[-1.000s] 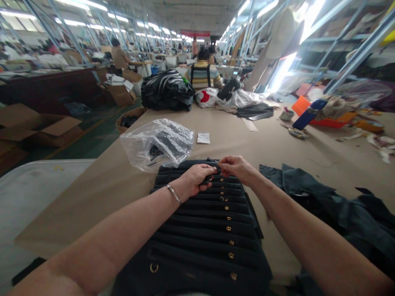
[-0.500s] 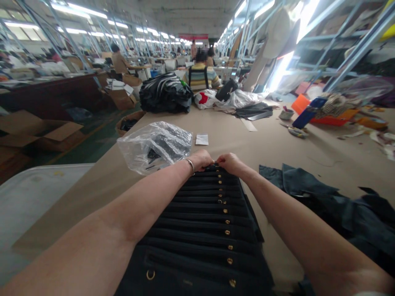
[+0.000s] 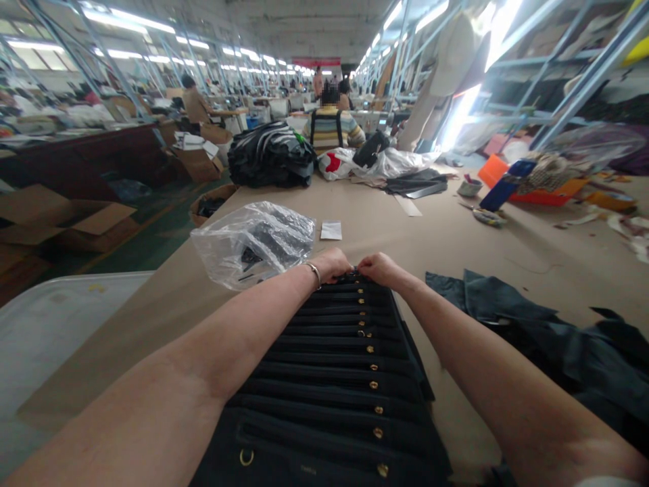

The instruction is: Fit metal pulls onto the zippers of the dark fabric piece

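Observation:
A row of overlapping dark fabric pieces (image 3: 349, 379), each with a small gold fitting, runs away from me down the brown table (image 3: 456, 243). My left hand (image 3: 332, 264), with a thin bracelet on its wrist, and my right hand (image 3: 380, 268) meet at the far end of the row. Both are curled knuckles-up and pinch the top edge of the farthest dark piece. A crumpled clear plastic bag (image 3: 253, 241) holding small dark parts lies just left of my left hand.
More dark fabric (image 3: 547, 331) is heaped at the right. A white paper slip (image 3: 331, 230) lies beyond my hands. A black bundle (image 3: 271, 155), plastic bags and a seated person (image 3: 332, 122) are at the table's far end. A translucent bin (image 3: 55, 325) stands at the left.
Both hands moved forward from a pinch over the upper pieces to the far end of the row and pressed down there. Since half a second ago they have barely shifted.

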Action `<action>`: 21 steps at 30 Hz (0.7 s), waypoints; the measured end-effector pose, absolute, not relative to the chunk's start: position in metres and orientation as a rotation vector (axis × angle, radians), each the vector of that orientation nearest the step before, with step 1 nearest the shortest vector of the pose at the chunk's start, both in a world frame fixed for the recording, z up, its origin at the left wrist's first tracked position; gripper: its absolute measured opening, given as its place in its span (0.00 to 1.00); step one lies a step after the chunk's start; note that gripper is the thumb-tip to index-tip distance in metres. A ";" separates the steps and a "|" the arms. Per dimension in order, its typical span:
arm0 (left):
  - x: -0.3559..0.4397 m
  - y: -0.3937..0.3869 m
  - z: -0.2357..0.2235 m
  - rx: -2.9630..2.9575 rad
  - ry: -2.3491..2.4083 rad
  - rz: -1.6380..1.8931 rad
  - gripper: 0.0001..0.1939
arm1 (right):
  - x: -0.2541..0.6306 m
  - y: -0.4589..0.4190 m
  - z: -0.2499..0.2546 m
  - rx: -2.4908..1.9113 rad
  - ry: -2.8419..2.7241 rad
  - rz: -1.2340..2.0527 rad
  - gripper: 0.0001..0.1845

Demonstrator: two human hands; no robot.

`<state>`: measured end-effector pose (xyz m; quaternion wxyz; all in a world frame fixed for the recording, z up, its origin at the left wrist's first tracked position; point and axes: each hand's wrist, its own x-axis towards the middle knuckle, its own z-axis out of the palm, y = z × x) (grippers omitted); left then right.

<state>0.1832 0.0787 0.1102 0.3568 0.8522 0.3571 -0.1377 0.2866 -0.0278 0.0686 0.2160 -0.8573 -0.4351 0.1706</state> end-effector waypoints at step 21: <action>0.183 0.082 0.104 2.066 0.926 -0.250 0.11 | 0.287 -0.016 0.073 -2.534 -1.437 0.419 0.09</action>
